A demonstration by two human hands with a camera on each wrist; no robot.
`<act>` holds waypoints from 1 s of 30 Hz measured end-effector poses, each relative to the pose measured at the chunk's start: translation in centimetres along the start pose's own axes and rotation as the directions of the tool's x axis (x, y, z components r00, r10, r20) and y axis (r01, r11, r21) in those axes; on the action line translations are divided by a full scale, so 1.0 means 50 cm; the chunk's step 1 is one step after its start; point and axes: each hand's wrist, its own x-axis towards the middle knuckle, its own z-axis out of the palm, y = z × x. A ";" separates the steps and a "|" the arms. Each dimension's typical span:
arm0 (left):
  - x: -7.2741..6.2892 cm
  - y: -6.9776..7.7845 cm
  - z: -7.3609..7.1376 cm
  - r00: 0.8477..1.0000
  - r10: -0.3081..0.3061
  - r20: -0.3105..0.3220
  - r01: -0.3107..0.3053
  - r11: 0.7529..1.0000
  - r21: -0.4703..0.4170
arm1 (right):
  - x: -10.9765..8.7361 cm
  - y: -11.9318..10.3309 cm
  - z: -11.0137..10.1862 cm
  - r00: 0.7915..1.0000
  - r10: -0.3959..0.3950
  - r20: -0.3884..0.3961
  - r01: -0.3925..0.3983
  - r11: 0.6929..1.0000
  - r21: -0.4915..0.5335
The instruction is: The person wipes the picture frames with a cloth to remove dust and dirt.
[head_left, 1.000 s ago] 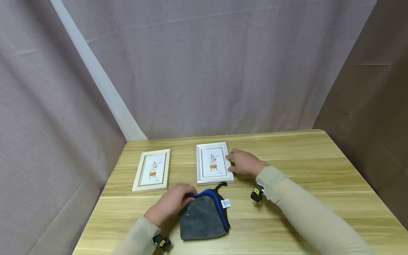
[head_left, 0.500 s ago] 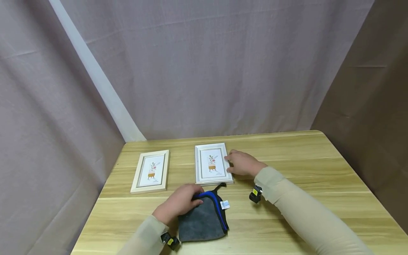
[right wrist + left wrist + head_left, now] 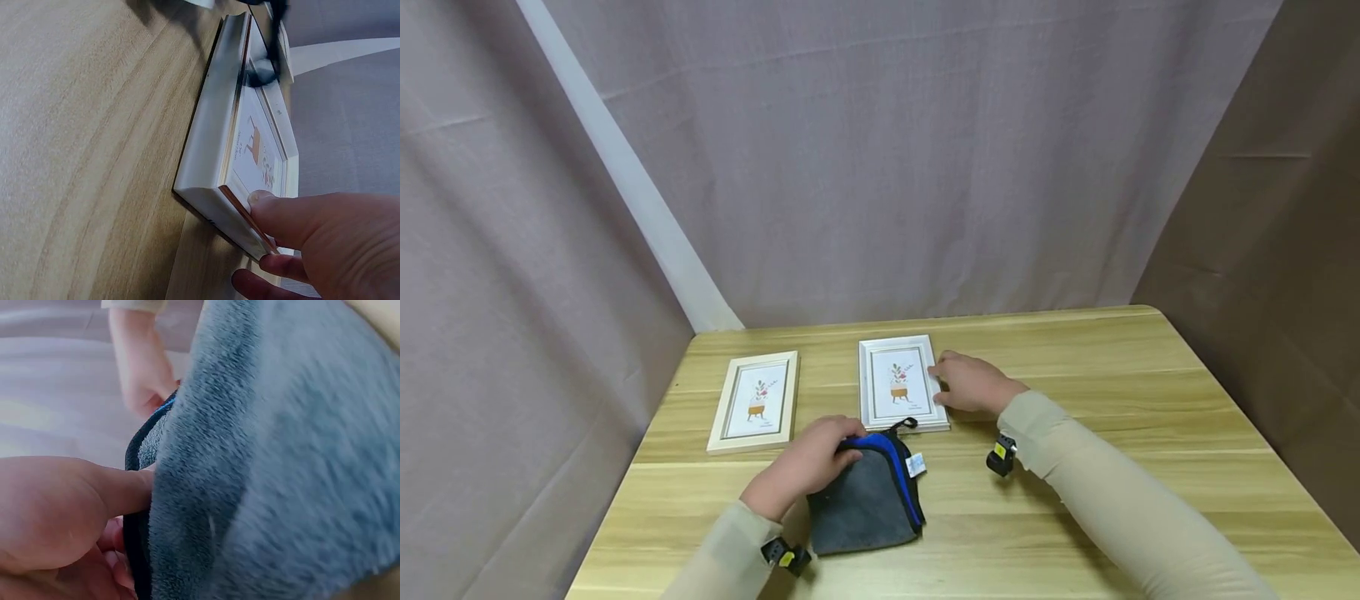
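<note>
My left hand (image 3: 808, 461) pinches the top edge of a folded grey plush cloth (image 3: 865, 504) with blue-and-black trim, a white tag and a black hanging loop. Up close in the left wrist view, the thumb (image 3: 122, 490) lies against the cloth's dark border. Just beyond the cloth, a white picture frame (image 3: 868, 392) lies face up, showing a plant-pot print; the loop overlaps its lower edge. My right hand (image 3: 973, 383) holds this frame by its right side. In the right wrist view the thumb (image 3: 281, 215) presses the front, with fingertips along the outer edge.
A cream picture frame (image 3: 721, 421) with a similar print lies to the left on the wooden table (image 3: 1075, 492). Grey curtain (image 3: 910, 167) hangs behind the table, and brown fabric (image 3: 1270, 275) borders the right side.
My left hand shifts right, then back left and up with the cloth, which now sits nearer the white frame. The right hand stays at the frame's edge.
</note>
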 end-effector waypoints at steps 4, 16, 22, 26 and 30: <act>-0.001 -0.006 -0.027 0.998 -0.026 -0.060 0.027 1.000 0.002 | -0.001 -0.001 0.000 1.000 -0.007 0.002 0.007 1.000 0.009; 0.018 -0.027 -0.065 0.985 -0.065 -0.163 0.078 0.994 0.075 | -0.001 0.001 -0.001 1.000 -0.002 -0.005 0.002 1.000 0.007; 0.018 -0.030 -0.049 0.969 -0.090 -0.232 0.119 0.986 0.114 | -0.006 -0.003 -0.001 1.000 -0.018 0.000 0.018 1.000 0.004; 0.010 -0.008 -0.029 0.961 -0.085 -0.261 0.130 0.979 0.160 | -0.009 -0.007 -0.006 1.000 -0.023 0.003 0.023 1.000 0.002; -0.001 0.021 -0.009 0.968 -0.083 -0.238 0.136 0.966 0.218 | -0.011 -0.009 -0.012 1.000 -0.028 0.004 0.028 1.000 -0.002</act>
